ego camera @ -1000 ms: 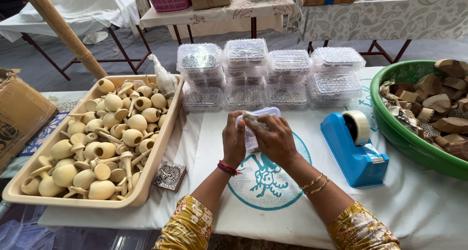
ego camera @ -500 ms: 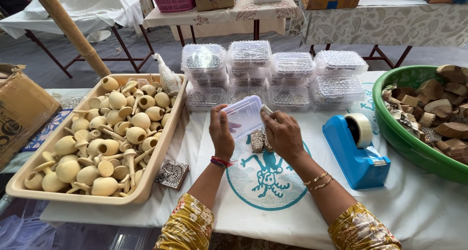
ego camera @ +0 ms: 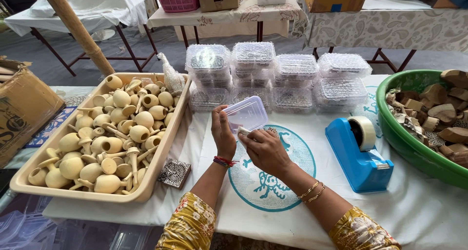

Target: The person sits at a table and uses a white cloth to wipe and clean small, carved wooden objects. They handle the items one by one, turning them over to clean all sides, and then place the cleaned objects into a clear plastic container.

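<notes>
My left hand [ego camera: 223, 133] holds a small clear plastic box [ego camera: 246, 114] tilted up above the white cloth. Just right of it, my right hand [ego camera: 265, 150] pinches a small white piece [ego camera: 242, 130] at the box's lower edge. A dark carved wooden block [ego camera: 273, 131] shows partly behind the right hand's fingers. Both hands hover over a teal round print [ego camera: 297, 177] on the cloth.
Stacks of clear plastic boxes [ego camera: 273, 72] stand behind the hands. A blue tape dispenser [ego camera: 358, 155] sits to the right, beside a green basin [ego camera: 414, 143] of wooden blocks. On the left are a beige tray [ego camera: 168, 145] of wooden knobs, a carved block [ego camera: 174, 172] and a cardboard box [ego camera: 24, 108].
My hands were closed together around the small box. The left hand has since lifted and tilted the clear box, and the right hand has dropped to its lower edge.
</notes>
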